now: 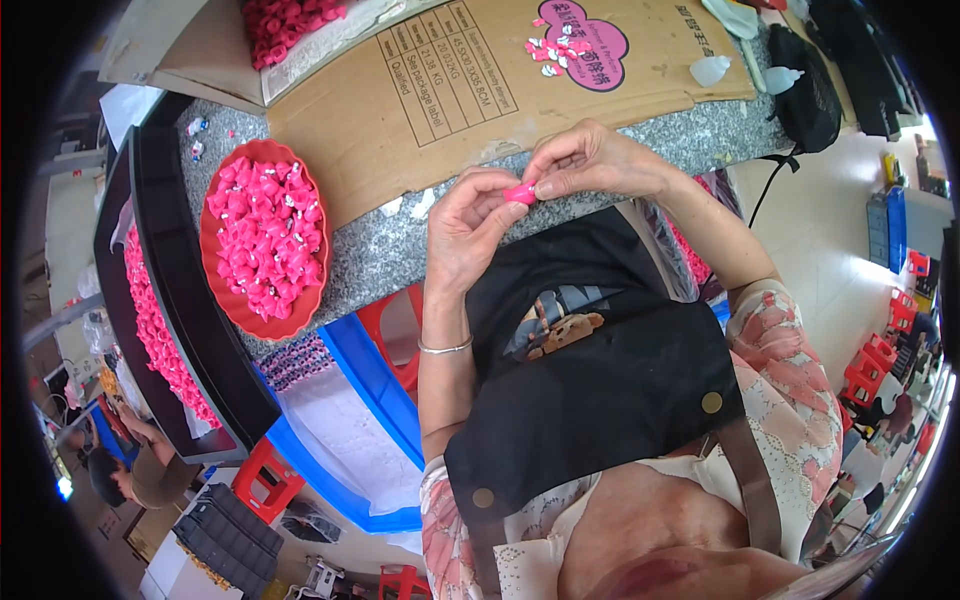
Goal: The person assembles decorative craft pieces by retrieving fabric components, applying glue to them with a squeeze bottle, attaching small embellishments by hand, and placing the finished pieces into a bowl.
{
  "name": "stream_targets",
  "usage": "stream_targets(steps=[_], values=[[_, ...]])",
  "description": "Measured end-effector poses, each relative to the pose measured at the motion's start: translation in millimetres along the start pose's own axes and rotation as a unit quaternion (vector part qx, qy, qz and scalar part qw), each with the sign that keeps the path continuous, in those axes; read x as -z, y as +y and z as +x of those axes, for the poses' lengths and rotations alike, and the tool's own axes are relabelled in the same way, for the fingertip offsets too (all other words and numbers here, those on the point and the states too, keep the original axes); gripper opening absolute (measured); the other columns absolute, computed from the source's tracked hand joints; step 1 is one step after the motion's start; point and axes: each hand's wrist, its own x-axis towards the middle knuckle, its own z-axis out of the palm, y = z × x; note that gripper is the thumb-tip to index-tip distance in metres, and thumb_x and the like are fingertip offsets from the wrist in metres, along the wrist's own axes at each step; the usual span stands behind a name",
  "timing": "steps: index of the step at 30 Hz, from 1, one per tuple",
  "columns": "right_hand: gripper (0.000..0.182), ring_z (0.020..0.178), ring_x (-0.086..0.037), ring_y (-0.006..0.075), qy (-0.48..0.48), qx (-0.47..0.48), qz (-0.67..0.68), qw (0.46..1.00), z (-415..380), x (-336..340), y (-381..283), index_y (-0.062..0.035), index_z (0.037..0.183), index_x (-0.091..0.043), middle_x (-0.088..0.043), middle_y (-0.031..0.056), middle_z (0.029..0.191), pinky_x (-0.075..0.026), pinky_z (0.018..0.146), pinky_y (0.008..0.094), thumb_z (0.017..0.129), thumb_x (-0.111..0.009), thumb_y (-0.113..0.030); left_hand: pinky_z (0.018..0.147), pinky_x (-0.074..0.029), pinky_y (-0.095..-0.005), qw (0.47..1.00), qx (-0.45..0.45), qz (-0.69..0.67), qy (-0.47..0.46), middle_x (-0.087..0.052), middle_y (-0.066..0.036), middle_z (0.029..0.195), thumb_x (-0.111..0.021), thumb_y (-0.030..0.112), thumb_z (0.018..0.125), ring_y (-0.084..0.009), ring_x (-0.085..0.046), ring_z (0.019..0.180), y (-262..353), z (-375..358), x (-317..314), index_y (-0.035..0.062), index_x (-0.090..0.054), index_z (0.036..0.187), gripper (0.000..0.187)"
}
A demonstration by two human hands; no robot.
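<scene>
Between both hands, just over the table's near edge, is a small bright pink plastic piece (519, 193). My left hand (470, 225) pinches one end of it between thumb and fingertips. At its other end, the thumb and forefinger of my right hand (590, 165) are closed on it. Its exact kind is too small to make out. To the left stands a red scalloped bowl (213, 260) heaped with small pink pieces (265, 235) that show white bits. Several loose pink and white pieces (555, 50) lie on the flattened cardboard (350, 150) beyond my hands.
A black tray (190, 330) of pink pieces stands left of the bowl. An open box (190, 50) with more pink parts is at the back left. Two translucent bottles (711, 70) lie back right, near a black bag (805, 95). Blue bins (375, 390) sit below the granite table (375, 255).
</scene>
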Motion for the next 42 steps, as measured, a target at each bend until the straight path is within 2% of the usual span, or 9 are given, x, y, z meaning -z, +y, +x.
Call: stream_targets(steps=[3, 6, 9, 15, 18, 21, 36, 39, 42], values=[[0.015, 0.076, -0.056, 0.0062, 0.013, 0.036, 0.010, 0.999, 1.0, -2.5, 9.0, -0.0002, 0.087, -0.066, -0.062, 0.0017, 0.080, -0.045, 0.069, 0.0204, 0.081, -0.065, -0.014, 0.077, -0.050, -0.0239, 0.999, -0.028, 0.020, 0.010, -0.053, -0.007, 0.096, -0.060, -0.011, 0.077, -0.0131, -0.058, 0.088, -0.3, -0.2, -0.3, -0.0047, -0.058, 0.094, 0.018], [0.010, 0.080, -0.055, 0.0066, 0.074, 0.077, 0.042, 0.993, 0.8, -12.1, 20.6, -0.0007, 0.087, -0.064, -0.060, 0.0019, 0.083, -0.044, 0.071, 0.0210, 0.082, -0.063, -0.008, 0.074, -0.050, -0.0225, 0.997, -0.036, 0.026, 0.055, -0.056, -0.007, 0.093, -0.060, -0.010, 0.078, -0.0120, -0.059, 0.084, -3.2, -0.1, -4.2, -0.0047, -0.058, 0.093, 0.016], [0.008, 0.079, -0.055, 0.0065, 0.126, 0.093, 0.103, 0.982, 1.2, -19.6, 32.4, -0.0012, 0.086, -0.064, -0.059, 0.0012, 0.083, -0.044, 0.071, 0.0211, 0.083, -0.062, -0.008, 0.071, -0.049, -0.0209, 0.994, -0.013, 0.025, 0.106, -0.058, -0.005, 0.090, -0.061, -0.008, 0.079, -0.0103, -0.059, 0.080, -8.2, 1.3, -11.4, -0.0044, -0.058, 0.092, 0.014], [0.011, 0.078, -0.055, 0.0058, 0.192, 0.122, 0.083, 0.970, 3.4, -26.9, 42.7, -0.0010, 0.087, -0.064, -0.061, 0.0013, 0.082, -0.045, 0.069, 0.0212, 0.084, -0.062, -0.012, 0.069, -0.048, -0.0200, 0.986, -0.006, 0.050, 0.160, -0.059, -0.005, 0.087, -0.062, -0.007, 0.078, -0.0089, -0.059, 0.079, -14.2, 2.5, -18.7, -0.0031, -0.057, 0.091, 0.014], [0.011, 0.078, -0.055, 0.0055, 0.206, 0.126, 0.070, 0.968, 3.6, -29.0, 40.9, -0.0007, 0.087, -0.063, -0.061, 0.0014, 0.082, -0.045, 0.069, 0.0212, 0.084, -0.062, -0.011, 0.069, -0.048, -0.0197, 0.982, -0.020, 0.063, 0.176, -0.058, -0.004, 0.086, -0.062, -0.007, 0.078, -0.0087, -0.059, 0.078, -17.5, 3.2, -19.8, -0.0024, -0.057, 0.090, 0.014], [0.011, 0.078, -0.055, 0.0056, 0.210, 0.127, 0.079, 0.966, 5.6, -30.0, 42.8, -0.0006, 0.088, -0.063, -0.061, 0.0014, 0.082, -0.045, 0.069, 0.0213, 0.084, -0.062, -0.010, 0.070, -0.049, -0.0213, 0.982, -0.026, 0.066, 0.174, -0.062, -0.008, 0.087, -0.060, -0.007, 0.079, -0.0103, -0.059, 0.078, -19.2, 4.1, -18.3, -0.0042, -0.057, 0.094, 0.016], [0.009, 0.079, -0.055, 0.0057, 0.201, 0.122, 0.068, 0.970, 9.5, -26.9, 48.4, -0.0008, 0.087, -0.063, -0.060, 0.0018, 0.085, -0.044, 0.071, 0.0212, 0.084, -0.061, -0.009, 0.072, -0.049, -0.0219, 0.980, -0.027, 0.072, 0.184, -0.063, -0.010, 0.088, -0.061, -0.006, 0.079, -0.0111, -0.059, 0.079, -21.8, 5.3, -17.3, -0.0045, -0.057, 0.094, 0.016], [0.009, 0.080, -0.055, 0.0057, 0.197, 0.126, 0.066, 0.970, 9.6, -25.7, 50.0, -0.0008, 0.086, -0.063, -0.060, 0.0019, 0.085, -0.044, 0.071, 0.0211, 0.084, -0.061, -0.009, 0.070, -0.048, -0.0203, 0.981, -0.013, 0.066, 0.182, -0.059, -0.006, 0.089, -0.061, -0.008, 0.078, -0.0098, -0.060, 0.079, -19.9, 5.2, -18.0, -0.0035, -0.056, 0.091, 0.015], [0.010, 0.080, -0.055, 0.0059, 0.195, 0.125, 0.065, 0.971, 9.6, -25.4, 50.6, -0.0007, 0.087, -0.063, -0.060, 0.0019, 0.086, -0.045, 0.072, 0.0212, 0.084, -0.061, -0.009, 0.071, -0.049, -0.0204, 0.981, -0.016, 0.066, 0.180, -0.060, -0.007, 0.088, -0.061, -0.008, 0.078, -0.0102, -0.060, 0.080, -20.1, 5.1, -18.0, -0.0035, -0.056, 0.092, 0.015]])
